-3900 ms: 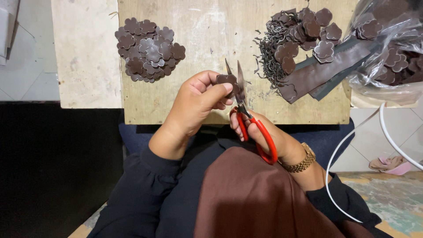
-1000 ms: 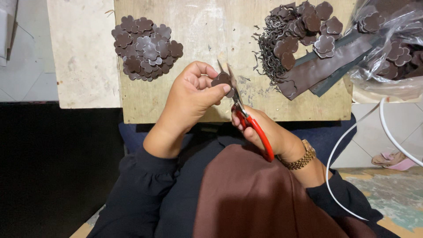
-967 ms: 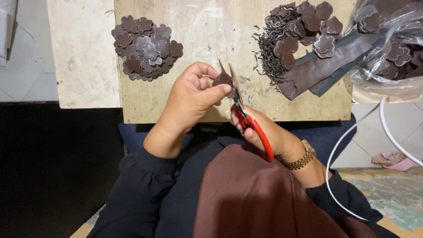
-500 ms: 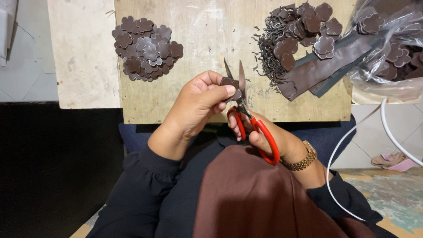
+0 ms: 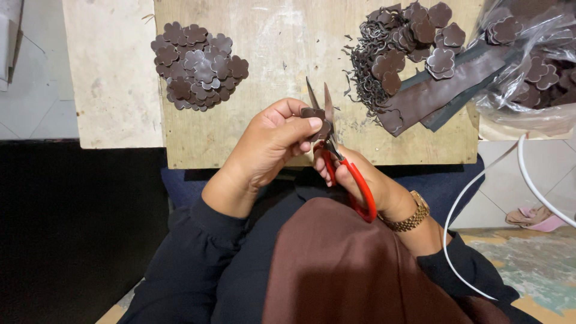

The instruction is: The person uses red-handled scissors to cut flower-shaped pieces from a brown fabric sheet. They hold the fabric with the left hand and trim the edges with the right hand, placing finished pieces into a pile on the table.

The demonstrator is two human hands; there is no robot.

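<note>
Wooden worktop [image 5: 270, 72] over lap | left hand [image 5: 267, 147] pinches small brown piece [image 5: 315, 117] between open scissors [image 5: 336, 150], right hand [image 5: 360, 180] closed on red handles | cut flowers [image 5: 198, 66] piled left; strips [image 5: 438, 90], uncut shapes [image 5: 420, 36] remain right

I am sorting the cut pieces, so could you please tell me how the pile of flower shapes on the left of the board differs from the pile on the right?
The left pile is a neat, compact cluster of flower shapes alone; the right pile is looser and mixed with thin curly trimmings and long dark strips. The left pile shows some lighter, greyish pieces; the right pile looks uniformly dark brown. Both lie on the wooden board.
</note>
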